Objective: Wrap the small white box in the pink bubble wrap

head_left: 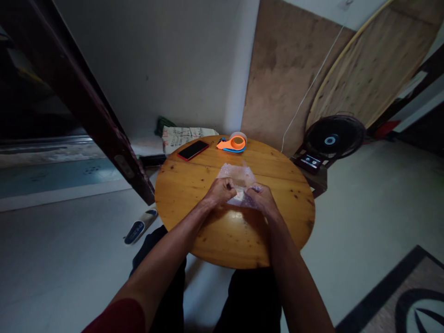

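Bench (187, 194), round, wooden, knotted, standing before the seated person; twelve o'clock taken as its far rim. Bubble wrap (236, 172), one piece, clear with a faint violet cast, lying near the dial's centre and a little toward twelve. Left hand (222, 190), at the wrap's nine o'clock side: grip pinching the wrap, thumb against curled fingers. Right hand (261, 196), at its three o'clock side: grip likewise pinching the wrap, fingers bunched. The two grips sit at opposite sides with the sheet between them, an arrangement that would steady it and keep the middle clear to work on. Contents of the wrap: a pale patch shows between the hands, possibly a small flat item inside, though glare and the layers of plastic leave this unsettled. Tape dispenser (231, 143), orange and blue, at twelve near the rim, carrying a roll of clear tape; placed, one would judge, beyond the working area but within reach. Phone (193, 150), dark screen upward, red edge, at eleven, likewise clear of both forearms. Sack (187, 134), pale with printed marks, past the rim at eleven; contents not visible. Fan (330, 140), dark, round, off the bench at two, raised on a stool (318, 179). Slipper (140, 226), pale with dark blue insole, on the floor (69, 259) at eight.
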Demonstrator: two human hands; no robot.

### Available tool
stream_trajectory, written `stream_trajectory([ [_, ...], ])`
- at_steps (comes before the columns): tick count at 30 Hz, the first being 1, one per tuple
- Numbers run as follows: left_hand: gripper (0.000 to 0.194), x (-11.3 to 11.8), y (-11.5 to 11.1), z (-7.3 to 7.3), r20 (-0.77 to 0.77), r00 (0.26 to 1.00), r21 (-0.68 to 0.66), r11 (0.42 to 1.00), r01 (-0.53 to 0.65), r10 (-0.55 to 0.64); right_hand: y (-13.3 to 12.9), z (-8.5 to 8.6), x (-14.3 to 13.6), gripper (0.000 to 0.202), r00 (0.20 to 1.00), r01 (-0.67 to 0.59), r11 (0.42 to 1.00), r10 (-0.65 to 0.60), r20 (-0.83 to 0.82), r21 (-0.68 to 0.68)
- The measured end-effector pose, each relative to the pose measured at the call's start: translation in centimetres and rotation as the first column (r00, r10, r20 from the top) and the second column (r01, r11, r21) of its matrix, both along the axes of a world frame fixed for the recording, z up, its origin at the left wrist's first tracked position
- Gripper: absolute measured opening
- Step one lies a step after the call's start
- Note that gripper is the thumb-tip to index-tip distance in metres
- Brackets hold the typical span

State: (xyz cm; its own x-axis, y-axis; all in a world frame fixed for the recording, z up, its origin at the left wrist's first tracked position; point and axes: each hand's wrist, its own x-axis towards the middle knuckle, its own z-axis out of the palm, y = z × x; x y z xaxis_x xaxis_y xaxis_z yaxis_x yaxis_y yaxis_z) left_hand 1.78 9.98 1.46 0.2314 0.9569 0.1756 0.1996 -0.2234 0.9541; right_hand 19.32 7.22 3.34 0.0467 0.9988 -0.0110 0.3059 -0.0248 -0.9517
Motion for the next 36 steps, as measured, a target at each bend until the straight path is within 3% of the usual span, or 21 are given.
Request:
stream_trajectory([
  [7, 0.005, -0.4, 0.3, 0.2, -0.007, 0.999, -0.031, 0.999, 0.034, -0.034, 0.7, -1.4, 0.4, 0.023, 0.998, 0.024, 0.997, -0.028, 0.058, 0.069],
  [11, 0.011, -0.6, 0.7, -0.1, 0.008, 0.998, 0.016, 0.998, 0.060, -0.060, 0.6, -1.4, 0.1, 0.019, 0.989, 0.034, 0.972, -0.066, 0.130, 0.233],
  [16, 0.017, -0.8, 0.9, -0.5, 0.033, 0.995, 0.022, 0.995, 0.097, -0.097, 0.6, -1.2, -0.2, 0.020, 0.969, -0.170, 0.883, 0.071, 0.235, 0.437],
  [23, 0.017, -0.8, 0.6, 0.3, 0.043, 0.996, -0.043, 0.995, 0.086, -0.084, 0.8, -1.8, 0.2, 0.024, 0.893, -0.284, 0.873, 0.090, 0.442, 0.396],
  [30, 0.024, -3.8, 0.0, 1.8, -0.024, 0.997, -0.170, 0.983, 0.075, -0.080, 0.5, -1.3, 0.1, 0.026, 0.882, -0.294, 0.877, 0.095, 0.461, 0.381],
  [33, 0.021, -4.9, 0.0, 1.6, -0.066, 0.993, -0.199, 0.977, 0.080, -0.095, 0.5, -1.3, 0.1, 0.025, 0.887, -0.298, 0.873, 0.104, 0.450, 0.386],
  [36, 0.018, -5.1, 0.1, 1.2, -0.155, 0.987, -0.154, 0.988, 0.013, -0.037, 0.5, -1.3, 0.0, 0.024, 0.881, -0.299, 0.877, 0.102, 0.462, 0.377],
])
